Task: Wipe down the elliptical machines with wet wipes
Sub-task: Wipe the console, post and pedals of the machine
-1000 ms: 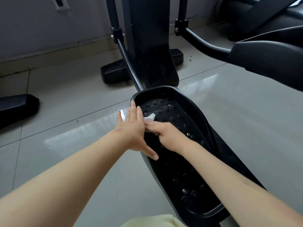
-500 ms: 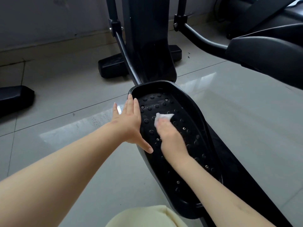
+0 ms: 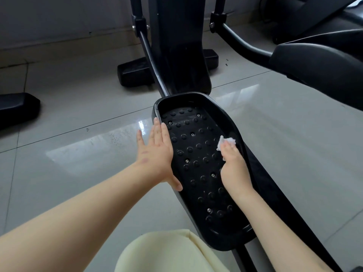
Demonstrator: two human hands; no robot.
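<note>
- Wet wipe (image 3: 226, 141): a small, white, crumpled wad at your right fingertips. It lies against the right inner wall of the foot pedal (image 3: 196, 163), about midway along its length.
- Your right hand (image 3: 234, 169) reaches in from the near end. Its fingers curl down over the wipe and press it to the plastic, though the back of the hand hides exactly how they close.
- Your left hand (image 3: 157, 154) lies flat on the pedal's left rim, fingers straight and together, thumb splayed toward the tread. It holds nothing, and it looks to be bracing the pedal.
- You appear to be mid-scrub on this pedal's tread, working its right side. The far toe end and the near heel end probably need passes too.
- The next move calls for firm downward pressure and short strokes that work the wipe between the studs. Your flat hand should hold the pedal so it cannot swing on its arm.
- The pedal is a long, black, hard-plastic tray with a rounded toe and a raised glossy lip. Its floor is matte and dotted with rows of round raised studs, a few of them with bright metal screw heads. Expect the thin wipe to snag or tear on these.
- The centre column (image 3: 176, 46) behind it is smooth black casing, and the second pedal (image 3: 318, 61) at the right is glossy black.
- The floor (image 3: 78, 95) is pale, polished tile with dark grout lines.
</note>
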